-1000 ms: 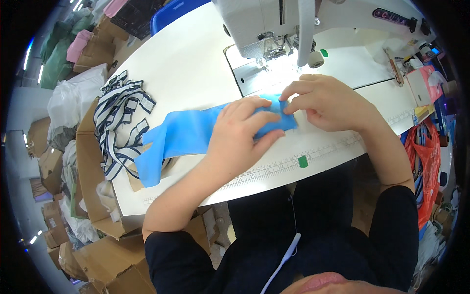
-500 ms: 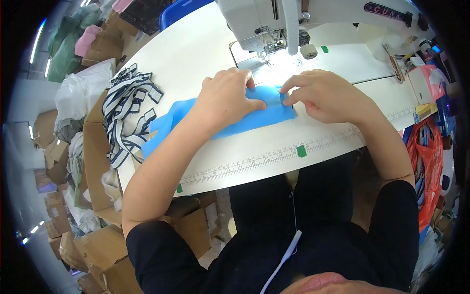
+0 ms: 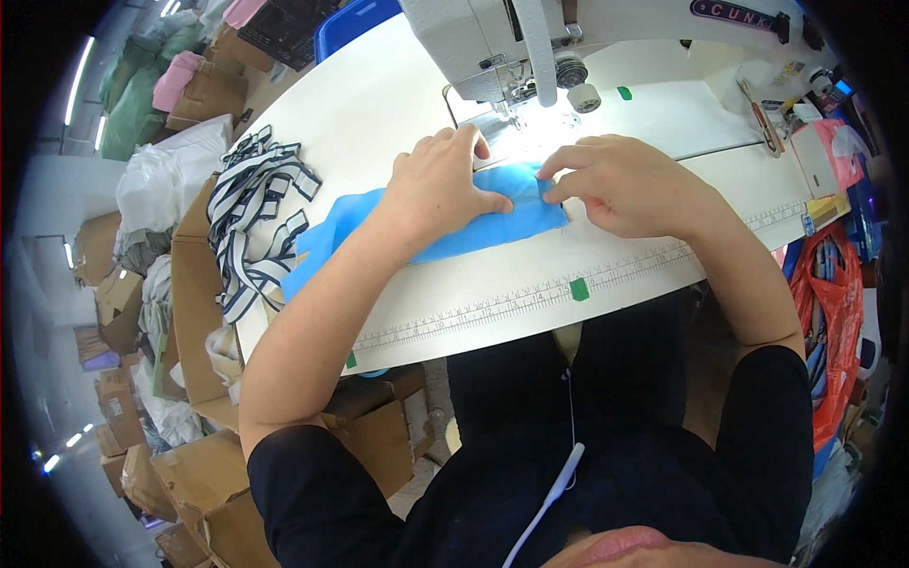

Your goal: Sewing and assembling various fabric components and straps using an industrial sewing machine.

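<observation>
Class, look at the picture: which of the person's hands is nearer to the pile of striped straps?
Left. The left hand presses the blue cloth just right of the striped straps; the right hand is farther right.

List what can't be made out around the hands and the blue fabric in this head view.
- Needle and presser foot: lost in the lamp glare under the sewing machine.
- Middle of the blue fabric: covered by the left hand.
- The fabric's end by the machine: partly under the right hand, so its grip is unclear.
- Small tools at the table's far right: too small and bent by the fisheye rim.
</observation>
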Demonstrator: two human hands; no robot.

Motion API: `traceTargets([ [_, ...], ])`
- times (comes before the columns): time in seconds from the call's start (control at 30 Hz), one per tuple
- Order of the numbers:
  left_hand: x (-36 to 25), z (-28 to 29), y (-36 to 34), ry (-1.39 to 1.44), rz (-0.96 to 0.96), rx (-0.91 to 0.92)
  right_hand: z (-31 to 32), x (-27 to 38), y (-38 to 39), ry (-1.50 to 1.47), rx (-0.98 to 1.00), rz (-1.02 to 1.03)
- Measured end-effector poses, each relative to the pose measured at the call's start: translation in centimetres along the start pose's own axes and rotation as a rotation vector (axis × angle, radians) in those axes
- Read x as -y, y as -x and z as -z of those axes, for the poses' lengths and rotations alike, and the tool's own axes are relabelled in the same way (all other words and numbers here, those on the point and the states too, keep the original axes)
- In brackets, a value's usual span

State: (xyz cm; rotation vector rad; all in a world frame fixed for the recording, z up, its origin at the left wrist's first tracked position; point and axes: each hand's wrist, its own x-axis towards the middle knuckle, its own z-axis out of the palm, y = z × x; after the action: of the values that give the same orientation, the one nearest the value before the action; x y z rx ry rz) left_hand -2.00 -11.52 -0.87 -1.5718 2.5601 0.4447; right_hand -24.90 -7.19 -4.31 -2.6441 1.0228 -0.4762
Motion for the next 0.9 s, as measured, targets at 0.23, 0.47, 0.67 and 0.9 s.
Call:
traceTargets([
  [0.23, 0.4, 0.5, -0.7, 0.004, -0.001, 0.103, -0.1, 0.1, 0.0, 0.013, 0.007, -0.01],
  [0.47, -0.3, 1.1, -0.3, -0.031, -0.01, 0.072, -0.1, 0.2, 0.0, -0.004, 0.016, -0.034],
  [0.67, -1.4, 0.6, 1.0, -0.095, -0.022, 0.034, -0.1, 0.4, 0.0, 0.026, 0.014, -0.036],
  [0.9, -1.3, -1.4, 2.4, -0.16, -0.129, -0.295, -0.1, 0.4, 0.0, 0.021, 0.006, -0.038],
])
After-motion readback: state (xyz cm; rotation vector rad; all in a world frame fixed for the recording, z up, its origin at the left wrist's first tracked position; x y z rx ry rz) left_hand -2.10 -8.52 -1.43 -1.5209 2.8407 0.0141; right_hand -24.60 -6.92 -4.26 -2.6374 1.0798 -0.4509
